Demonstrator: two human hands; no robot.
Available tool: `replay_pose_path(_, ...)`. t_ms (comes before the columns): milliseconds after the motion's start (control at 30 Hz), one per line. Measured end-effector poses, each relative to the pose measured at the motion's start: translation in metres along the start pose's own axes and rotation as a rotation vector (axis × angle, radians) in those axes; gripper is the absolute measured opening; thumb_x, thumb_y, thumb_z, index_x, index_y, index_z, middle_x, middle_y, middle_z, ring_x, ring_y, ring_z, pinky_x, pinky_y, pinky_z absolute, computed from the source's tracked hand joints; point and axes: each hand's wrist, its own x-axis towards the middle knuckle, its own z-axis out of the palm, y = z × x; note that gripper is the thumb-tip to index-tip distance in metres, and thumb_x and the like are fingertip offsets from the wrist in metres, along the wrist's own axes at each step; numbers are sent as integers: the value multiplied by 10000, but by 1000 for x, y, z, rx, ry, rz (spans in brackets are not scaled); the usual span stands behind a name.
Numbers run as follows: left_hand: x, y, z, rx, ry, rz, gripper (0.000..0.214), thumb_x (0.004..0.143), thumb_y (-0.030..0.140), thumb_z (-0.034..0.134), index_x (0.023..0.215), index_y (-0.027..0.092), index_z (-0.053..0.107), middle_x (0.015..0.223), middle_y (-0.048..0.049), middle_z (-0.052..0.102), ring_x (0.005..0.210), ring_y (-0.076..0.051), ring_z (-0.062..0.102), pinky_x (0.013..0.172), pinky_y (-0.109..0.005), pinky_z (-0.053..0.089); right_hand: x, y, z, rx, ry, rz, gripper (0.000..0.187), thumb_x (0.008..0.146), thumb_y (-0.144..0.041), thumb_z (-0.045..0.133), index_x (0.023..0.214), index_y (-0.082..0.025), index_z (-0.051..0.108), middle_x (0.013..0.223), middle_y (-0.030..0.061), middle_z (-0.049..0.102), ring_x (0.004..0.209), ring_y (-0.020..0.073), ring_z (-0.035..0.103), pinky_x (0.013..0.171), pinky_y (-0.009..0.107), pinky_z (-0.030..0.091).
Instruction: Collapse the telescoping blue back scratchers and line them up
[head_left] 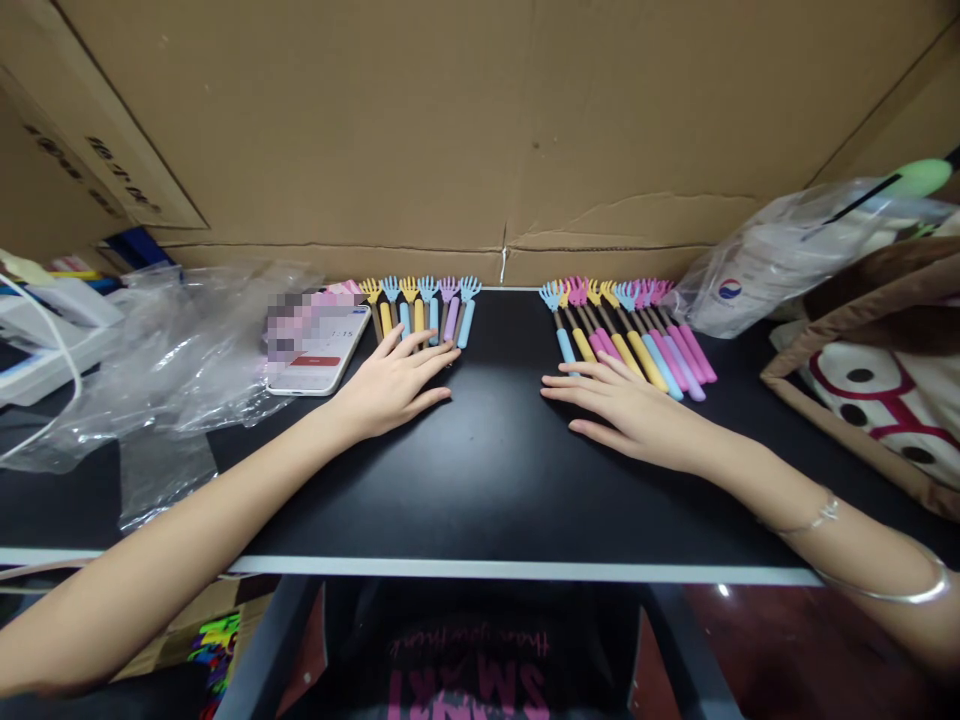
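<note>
Both of my hands lie flat on a black table (487, 470), fingers stretched out and holding nothing. My left hand (390, 385) rests just in front of a small row of several hand-shaped back scratchers (424, 305) with yellow, blue and purple grips; its fingertips reach their lower ends. My right hand (622, 410) lies beside a larger row of several back scratchers (637, 335) in blue, yellow, pink and purple, its fingertips touching the nearest handles. The rows sit at the table's far edge, apart from each other.
A white phone (319, 350) lies left of the small row, next to crumpled clear plastic bags (165, 350). A filled plastic bag (780, 255) and a brown-and-white fabric bag (877, 370) are at the right. Cardboard boxes (480, 120) wall the back.
</note>
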Motion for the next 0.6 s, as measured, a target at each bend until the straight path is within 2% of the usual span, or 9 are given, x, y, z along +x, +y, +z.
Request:
replay_pose_path(300, 1, 9, -3, -48, -25, 32, 498, 928, 432, 342, 1369, 201, 359, 1399, -47, 416, 1322, -240, 272, 1107, -498, 142, 1, 0, -2, -54, -9, -10, 400, 902, -359, 391, 1251, -211, 518, 1296, 26, 530, 1278, 210, 351, 1080, 490, 244)
replay_pose_path(600, 0, 12, -2, -138, -40, 117, 484, 932, 438, 329, 1373, 238, 340, 1410, -23, 402, 1330, -216, 261, 1108, -442, 159, 11, 7, -12, -103, 39, 8, 398, 902, -350, 393, 1262, -217, 500, 1285, 39, 538, 1268, 201, 370, 1077, 488, 239)
